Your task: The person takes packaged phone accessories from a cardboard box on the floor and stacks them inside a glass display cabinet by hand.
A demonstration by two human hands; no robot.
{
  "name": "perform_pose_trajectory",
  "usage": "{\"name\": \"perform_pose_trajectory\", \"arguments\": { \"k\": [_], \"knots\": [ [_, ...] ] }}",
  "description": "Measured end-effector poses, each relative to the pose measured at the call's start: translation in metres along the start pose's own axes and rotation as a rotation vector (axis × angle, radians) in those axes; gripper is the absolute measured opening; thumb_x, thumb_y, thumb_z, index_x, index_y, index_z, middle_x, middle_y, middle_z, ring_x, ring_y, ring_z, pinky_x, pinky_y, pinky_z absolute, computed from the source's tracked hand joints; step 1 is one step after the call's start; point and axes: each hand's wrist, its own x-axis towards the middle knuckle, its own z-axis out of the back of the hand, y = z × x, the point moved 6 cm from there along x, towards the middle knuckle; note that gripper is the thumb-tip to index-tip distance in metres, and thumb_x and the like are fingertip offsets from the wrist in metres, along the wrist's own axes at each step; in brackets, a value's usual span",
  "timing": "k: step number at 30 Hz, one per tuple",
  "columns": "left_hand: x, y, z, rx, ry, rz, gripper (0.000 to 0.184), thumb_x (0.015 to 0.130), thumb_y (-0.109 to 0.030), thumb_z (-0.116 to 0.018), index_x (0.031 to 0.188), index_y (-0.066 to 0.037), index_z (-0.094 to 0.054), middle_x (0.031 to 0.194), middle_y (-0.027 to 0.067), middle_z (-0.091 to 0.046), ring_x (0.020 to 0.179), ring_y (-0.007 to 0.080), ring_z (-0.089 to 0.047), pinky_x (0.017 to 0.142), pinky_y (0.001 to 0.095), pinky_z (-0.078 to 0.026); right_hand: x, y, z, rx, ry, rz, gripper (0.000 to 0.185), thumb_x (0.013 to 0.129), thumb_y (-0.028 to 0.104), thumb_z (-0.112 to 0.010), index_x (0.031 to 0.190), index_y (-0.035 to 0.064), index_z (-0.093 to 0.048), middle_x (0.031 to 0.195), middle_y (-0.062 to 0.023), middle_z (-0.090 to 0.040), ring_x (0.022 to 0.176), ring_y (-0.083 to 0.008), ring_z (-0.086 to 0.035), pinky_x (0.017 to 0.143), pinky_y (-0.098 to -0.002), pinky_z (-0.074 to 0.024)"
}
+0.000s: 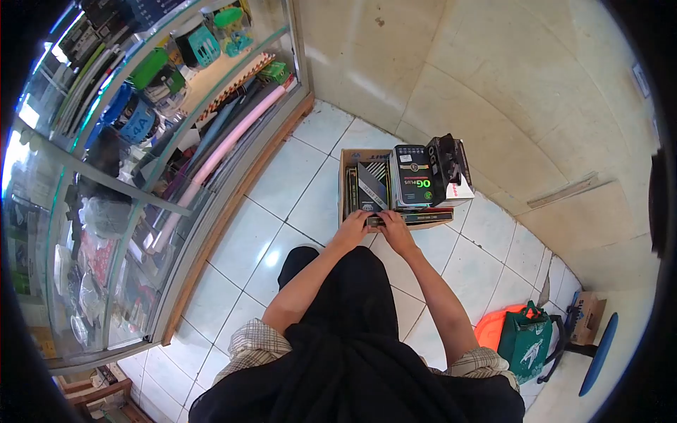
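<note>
A cardboard box (343, 185) stands on the tiled floor against the wall, packed with upright and flat dark boxes. At its near edge my left hand (354, 227) and my right hand (394, 230) have their fingers curled onto a small dark box (374, 221), fingertips close together. Beyond my hands lies a dark box with a grey stripe (371, 189). To its right is a black box marked "OG PLUS" (414, 176), and beside that another black box (444, 169) leans over a white one (460, 192).
A glass display case (176, 166) full of goods runs along the left. The wall (493, 92) bounds the far side and right. At the lower right are a green bag (525, 344), an orange item (491, 326) and a blue-edged chair (598, 354).
</note>
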Motion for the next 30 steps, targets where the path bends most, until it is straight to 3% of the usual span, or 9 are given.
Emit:
{"name": "perform_pose_trajectory", "arguments": {
  "k": [8,14,22,30],
  "knots": [
    [0.007,0.011,-0.009,-0.057,0.119,0.075,0.034,0.081,-0.015,-0.056,0.111,-0.002,-0.049,0.107,0.0179,-0.053,0.101,0.0339,-0.050,0.087,0.0396,-0.040,0.004,-0.002,0.006,0.068,-0.030,-0.028,0.038,0.074,0.013,-0.062,0.108,0.0013,-0.051,0.106,-0.0118,-0.052,0.101,-0.0281,-0.048,0.088,-0.0393,-0.0364],
    [0.018,0.014,-0.012,-0.102,0.189,0.115,0.021,0.081,-0.014,-0.055,0.099,-0.001,-0.056,0.096,0.0163,-0.057,0.088,0.0328,-0.055,0.078,0.0401,-0.043,0.007,-0.008,0.003,0.038,0.092,-0.005,0.033,0.074,0.015,-0.062,0.104,0.0038,-0.053,0.100,-0.0099,-0.054,0.098,-0.0272,-0.048,0.086,-0.0405,-0.0362],
    [0.016,0.007,-0.002,-0.097,0.057,0.049,0.013,0.079,-0.011,-0.056,0.084,0.000,-0.061,0.081,0.0155,-0.059,0.078,0.0324,-0.057,0.069,0.0395,-0.045,0.011,-0.007,0.007,0.064,0.160,0.064,0.031,0.073,0.018,-0.063,0.100,0.0043,-0.055,0.093,-0.0090,-0.055,0.097,-0.0267,-0.048,0.082,-0.0391,-0.0370],
    [0.013,-0.011,0.032,-0.063,0.068,0.087,0.016,0.081,-0.014,-0.057,0.089,-0.001,-0.061,0.084,0.0156,-0.060,0.076,0.0309,-0.058,0.068,0.0357,-0.046,0.012,0.025,0.029,0.026,0.142,0.118,0.035,0.073,0.014,-0.063,0.105,0.0040,-0.051,0.095,-0.0107,-0.052,0.094,-0.0275,-0.051,0.080,-0.0402,-0.0410]
  ]
}}
